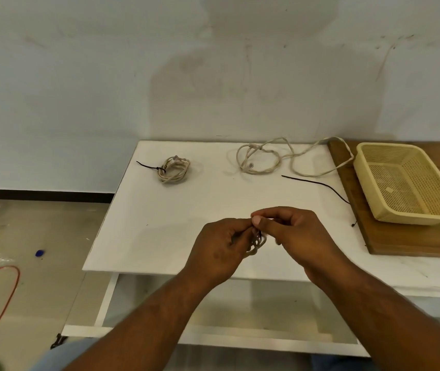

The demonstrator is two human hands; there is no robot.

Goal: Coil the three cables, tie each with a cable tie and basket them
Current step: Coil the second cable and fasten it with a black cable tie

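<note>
Far off to the left of the fingers (pixel 272 213) and beyond them, a tied coil (pixel 173 169) lies flat on the counter (pixel 186 223), the black tail of its tie (pixel 146 165) pointing left.

The left hand (pixel 220 250) has its fingers curled round a second coil (pixel 256 243), gripping it from the left side. That coil sits right between the two hands, just above the counter's near part. It hangs lengthwise from the fingertips, long axis running down toward the near edge, loops bunched narrow. A thin dark strip shows at its top, likely a tie.

The right hand (pixel 293 231) closes thumb against forefinger at the coil's top. Whether the pinch is on cable or on the tie, I cannot tell.

Past the right fingers a loose cable (pixel 267 159) sprawls uncoiled, a spare tie (pixel 318 184) lies just nearer than it, and further right an empty basket (pixel 411 218) sits on a wooden board (pixel 406 239).

To my eye the risk is in the pinch. If either grip eases while the tie is threaded, the loops may spring apart and want recoiling. A tie closed over only some loops would leave the bundle slack.
</note>
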